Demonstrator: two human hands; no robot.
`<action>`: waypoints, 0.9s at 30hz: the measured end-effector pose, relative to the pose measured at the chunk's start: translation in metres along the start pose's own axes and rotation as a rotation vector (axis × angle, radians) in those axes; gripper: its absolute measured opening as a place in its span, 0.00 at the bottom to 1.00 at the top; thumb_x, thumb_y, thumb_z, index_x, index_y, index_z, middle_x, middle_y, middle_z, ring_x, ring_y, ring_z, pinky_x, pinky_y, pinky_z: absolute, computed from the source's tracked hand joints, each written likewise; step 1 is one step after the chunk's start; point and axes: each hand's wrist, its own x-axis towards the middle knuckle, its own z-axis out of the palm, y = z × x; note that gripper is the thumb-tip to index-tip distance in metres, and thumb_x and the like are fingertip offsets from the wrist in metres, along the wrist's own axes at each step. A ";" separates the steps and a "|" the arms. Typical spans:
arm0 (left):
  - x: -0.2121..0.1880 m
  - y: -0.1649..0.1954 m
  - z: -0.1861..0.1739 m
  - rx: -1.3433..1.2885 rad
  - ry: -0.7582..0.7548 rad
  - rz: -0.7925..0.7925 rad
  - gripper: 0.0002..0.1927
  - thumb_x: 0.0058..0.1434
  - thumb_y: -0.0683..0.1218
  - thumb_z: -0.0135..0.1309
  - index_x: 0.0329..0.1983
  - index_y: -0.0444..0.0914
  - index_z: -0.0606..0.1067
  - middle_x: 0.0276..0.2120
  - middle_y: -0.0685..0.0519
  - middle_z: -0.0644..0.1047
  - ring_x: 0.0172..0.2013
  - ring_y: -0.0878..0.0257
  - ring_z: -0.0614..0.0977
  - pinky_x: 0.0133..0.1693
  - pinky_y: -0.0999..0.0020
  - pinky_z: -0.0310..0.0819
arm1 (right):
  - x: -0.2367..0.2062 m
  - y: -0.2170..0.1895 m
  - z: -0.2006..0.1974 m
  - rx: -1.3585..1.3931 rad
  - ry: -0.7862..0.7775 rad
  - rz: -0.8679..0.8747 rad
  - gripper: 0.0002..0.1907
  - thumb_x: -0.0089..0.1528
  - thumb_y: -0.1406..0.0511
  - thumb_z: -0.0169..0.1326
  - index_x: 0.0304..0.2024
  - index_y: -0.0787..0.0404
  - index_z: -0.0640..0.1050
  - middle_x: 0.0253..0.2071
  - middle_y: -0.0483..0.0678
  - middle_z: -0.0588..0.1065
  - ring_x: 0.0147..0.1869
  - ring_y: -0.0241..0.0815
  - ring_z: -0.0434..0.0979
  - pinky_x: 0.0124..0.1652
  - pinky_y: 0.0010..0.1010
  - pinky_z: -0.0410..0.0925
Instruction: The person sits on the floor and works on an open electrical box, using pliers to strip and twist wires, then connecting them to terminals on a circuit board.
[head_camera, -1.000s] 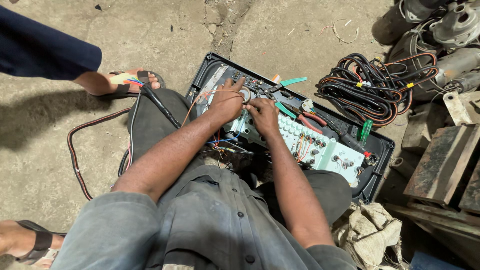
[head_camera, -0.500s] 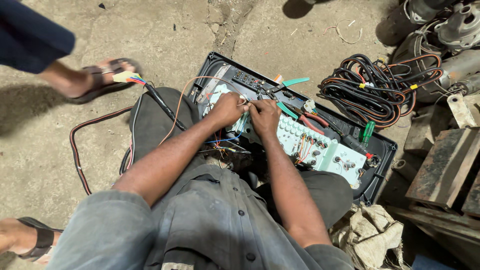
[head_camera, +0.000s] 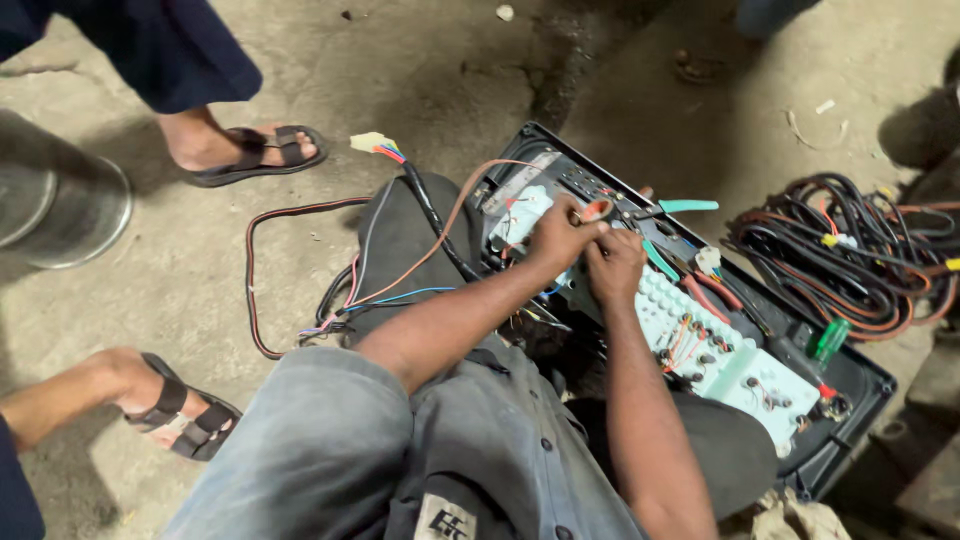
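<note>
Rough grey concrete floor, stained and cracked, carries everything, and the person sits low on it with a black plastic housing lying open across the lap and floor. Around it stand other people's feet: one in a dark sandal at the upper left, another sandalled foot at the lower left. A metal bucket sits at the left edge. To the right, well apart from the hands, lies a tangled heap of black, red and orange cables. A brown cord loops over the floor to the left of the housing, and a bundle of coloured wires with a pale plug runs up from it. Inside the housing a pale green circuit board lies slantwise, studded with small round parts and thin red and orange leads; a green-handled tool rests near its upper edge and a small green screwdriver near its right side. The left hand and the right hand meet just beside each other over the upper left part of the board, covering it there. The left hand's fingers are drawn together, pinching a small reddish piece; the right hand is curled in, fingers pressed close, though what it grips cannot be told.
</note>
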 end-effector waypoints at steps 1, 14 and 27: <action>0.002 0.003 -0.005 0.133 -0.071 0.099 0.23 0.54 0.54 0.66 0.43 0.34 0.76 0.37 0.41 0.79 0.39 0.50 0.81 0.42 0.53 0.76 | 0.000 0.000 -0.002 0.007 0.005 -0.004 0.07 0.59 0.63 0.61 0.34 0.60 0.83 0.37 0.47 0.79 0.52 0.53 0.76 0.52 0.46 0.64; -0.005 -0.016 -0.010 -0.290 -0.417 0.111 0.20 0.55 0.45 0.59 0.52 0.36 0.79 0.46 0.41 0.84 0.43 0.54 0.82 0.48 0.60 0.77 | -0.002 -0.004 -0.004 0.075 0.040 0.148 0.10 0.54 0.59 0.63 0.35 0.57 0.85 0.39 0.50 0.81 0.50 0.52 0.77 0.51 0.43 0.65; 0.014 0.006 -0.039 0.655 -0.415 0.408 0.18 0.64 0.49 0.54 0.56 0.41 0.77 0.51 0.39 0.75 0.51 0.39 0.74 0.52 0.47 0.68 | 0.004 -0.004 -0.015 0.224 -0.077 0.324 0.11 0.59 0.62 0.63 0.43 0.57 0.84 0.40 0.48 0.81 0.47 0.44 0.78 0.50 0.35 0.71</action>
